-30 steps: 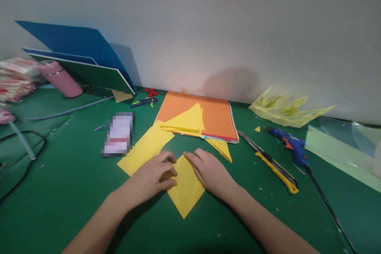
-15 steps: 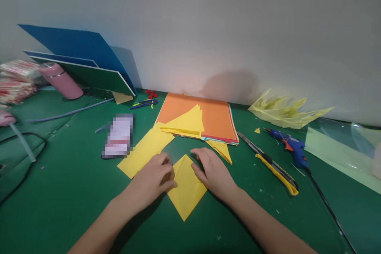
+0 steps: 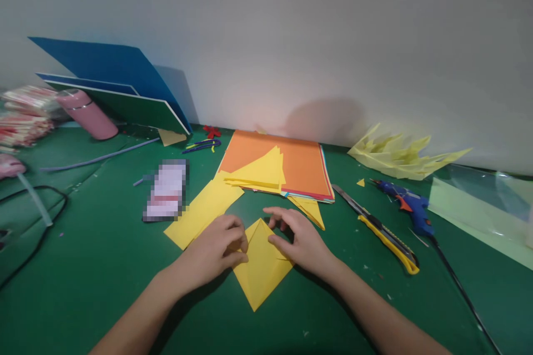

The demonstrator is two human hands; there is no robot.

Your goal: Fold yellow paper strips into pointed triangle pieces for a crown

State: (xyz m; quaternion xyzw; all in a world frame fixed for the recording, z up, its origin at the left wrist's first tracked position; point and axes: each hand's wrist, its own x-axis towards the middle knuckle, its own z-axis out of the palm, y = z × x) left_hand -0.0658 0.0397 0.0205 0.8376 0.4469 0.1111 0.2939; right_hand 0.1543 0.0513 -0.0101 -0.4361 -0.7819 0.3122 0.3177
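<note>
A folded sheet of yellow paper (image 3: 264, 266) lies on the green table between my hands, one corner pointing toward me. Creases run down from its far tip. My left hand (image 3: 216, 247) is at its left corner, fingers curled and thumb against the paper; the grip itself is partly hidden. Over the right side is my right hand (image 3: 297, 238), its thumb and index finger apart, the palm side resting by the paper's right corner. Beyond my left hand lies a yellow paper strip (image 3: 204, 208). Folded yellow triangles (image 3: 262, 172) rest on a stack of orange paper (image 3: 245, 147).
To the right are a yellow utility knife (image 3: 387, 241), a blue glue gun (image 3: 408, 205) with its cord, and a pale yellow paper piece (image 3: 400, 158). At left stand a phone-like blurred object (image 3: 166, 191), a pink bottle (image 3: 89, 113) and leaning blue boards (image 3: 108, 64).
The yellow paper has turned slightly, its near corner shifting a little left and its right side reaching farther right. My right hand's fingers have spread slightly; my left hand has barely moved.
</note>
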